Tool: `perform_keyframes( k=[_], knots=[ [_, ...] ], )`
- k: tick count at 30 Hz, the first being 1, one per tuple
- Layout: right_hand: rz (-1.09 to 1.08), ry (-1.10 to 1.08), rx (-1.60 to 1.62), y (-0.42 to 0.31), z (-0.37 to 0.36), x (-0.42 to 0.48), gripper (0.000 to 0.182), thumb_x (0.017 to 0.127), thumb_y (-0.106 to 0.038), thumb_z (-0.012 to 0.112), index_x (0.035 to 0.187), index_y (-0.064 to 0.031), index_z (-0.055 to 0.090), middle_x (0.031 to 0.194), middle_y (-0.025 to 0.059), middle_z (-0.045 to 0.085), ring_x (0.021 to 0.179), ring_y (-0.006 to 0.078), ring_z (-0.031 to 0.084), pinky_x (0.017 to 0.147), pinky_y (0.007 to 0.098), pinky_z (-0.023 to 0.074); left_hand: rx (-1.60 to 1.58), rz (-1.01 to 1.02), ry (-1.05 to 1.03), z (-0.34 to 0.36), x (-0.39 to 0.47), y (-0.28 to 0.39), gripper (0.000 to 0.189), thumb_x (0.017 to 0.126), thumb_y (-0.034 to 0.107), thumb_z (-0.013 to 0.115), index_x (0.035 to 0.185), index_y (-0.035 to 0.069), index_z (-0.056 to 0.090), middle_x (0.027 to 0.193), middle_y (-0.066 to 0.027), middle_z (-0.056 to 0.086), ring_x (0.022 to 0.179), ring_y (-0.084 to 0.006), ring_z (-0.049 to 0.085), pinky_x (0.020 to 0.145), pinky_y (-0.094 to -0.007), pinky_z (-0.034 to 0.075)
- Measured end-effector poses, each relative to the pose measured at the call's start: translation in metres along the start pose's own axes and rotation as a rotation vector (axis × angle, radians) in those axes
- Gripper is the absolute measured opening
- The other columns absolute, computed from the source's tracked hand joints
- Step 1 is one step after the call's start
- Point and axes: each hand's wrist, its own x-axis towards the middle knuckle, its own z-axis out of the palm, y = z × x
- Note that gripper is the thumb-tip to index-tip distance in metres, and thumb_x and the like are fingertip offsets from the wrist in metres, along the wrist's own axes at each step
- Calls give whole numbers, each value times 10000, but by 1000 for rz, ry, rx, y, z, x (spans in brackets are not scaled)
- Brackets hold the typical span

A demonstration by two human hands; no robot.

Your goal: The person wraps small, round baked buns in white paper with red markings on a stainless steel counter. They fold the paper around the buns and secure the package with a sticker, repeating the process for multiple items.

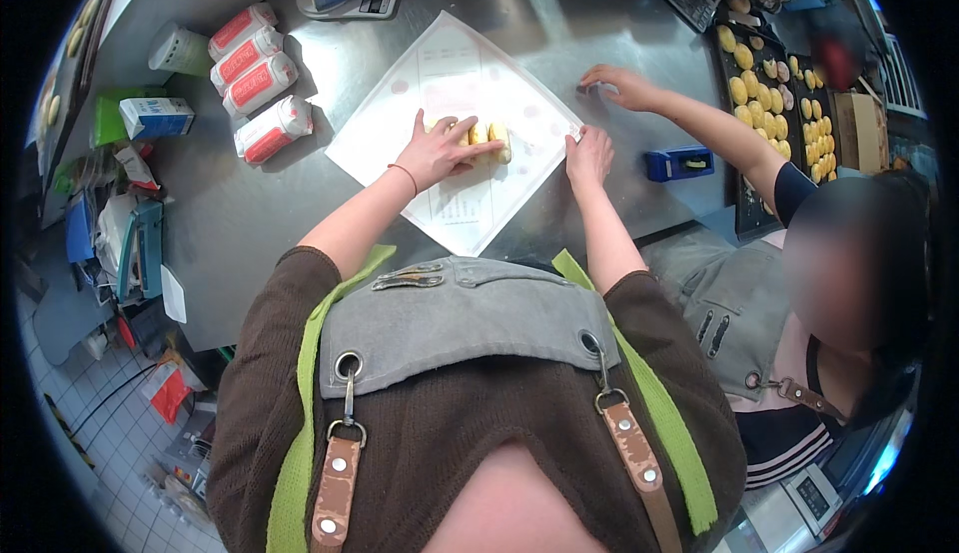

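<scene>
A square sheet of printed wrapping paper [419, 81] lies turned like a diamond on the steel table. Several yellow pastries [499, 142] stand in a short row near its middle. My left hand [442, 150] rests over the row with its fingers spread, hiding part of it. At the sheet's right corner, my right hand [590, 152] has its fingertips on the paper's edge. Four wrapped rolls in white and red paper, among them the nearest roll [274, 130], lie at the upper left.
A co-worker's hand [625, 88] reaches in beyond my right hand. A blue tape dispenser [678, 164] sits right of it. Black trays of round pastries [757, 103] stand far right. At the back is a scale [374, 4]; a cup [180, 49] and a carton [156, 118] are left.
</scene>
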Motion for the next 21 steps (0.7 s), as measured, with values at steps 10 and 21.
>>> perform_keyframes(
  k=[10, 21],
  knots=[
    [62, -226, -73, -2, 7, 8, 205, 911, -229, 706, 1053, -83, 678, 1114, 126, 634, 1134, 324, 580, 951, 479, 464, 22, 12, -14, -5, 2, 1, 716, 925, 395, 653, 1497, 632, 294, 1546, -53, 427, 1344, -317, 492, 1082, -754, 273],
    [116, -135, 61, -9, -6, 0, 207, 887, -228, 726, 1009, -74, 664, 1086, 143, 624, 1119, 348, 575, 941, 490, 469, 36, 20, 44, 6, 0, -2, 734, 910, 399, 664, 1492, 641, 288, 1529, -53, 435, 1319, -305, 508, 1048, -772, 306]
  ],
)
